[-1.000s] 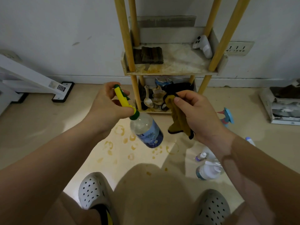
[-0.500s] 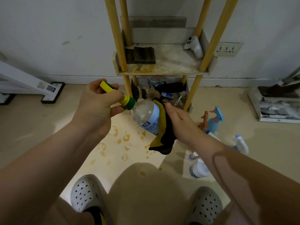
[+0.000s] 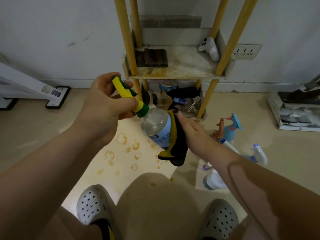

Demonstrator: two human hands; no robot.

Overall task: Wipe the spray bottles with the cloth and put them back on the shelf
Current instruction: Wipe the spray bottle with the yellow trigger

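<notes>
My left hand [image 3: 105, 108] grips the yellow-and-green spray head of a clear bottle [image 3: 155, 127] with a blue label, held tilted in the air in front of the shelf [image 3: 174, 76]. My right hand [image 3: 194, 134] holds a yellow-and-black cloth [image 3: 176, 144] against the bottle's right side; the cloth hangs down below the bottle. Several other spray bottles stand or lie on the floor at the right, among them a blue one [image 3: 231, 130] and a white one [image 3: 259, 153].
The shelf has yellow posts; its stained upper board carries a dark folded item [image 3: 152, 58] and a white controller [image 3: 210, 48]. The lower tier is full of clutter. Yellow ring stains mark the floor [image 3: 121, 149]. My feet in white clogs [image 3: 91, 205] are below.
The right hand has brought the cloth from beside the bottle onto its right side. The bottle has tilted and moved up toward the shelf.
</notes>
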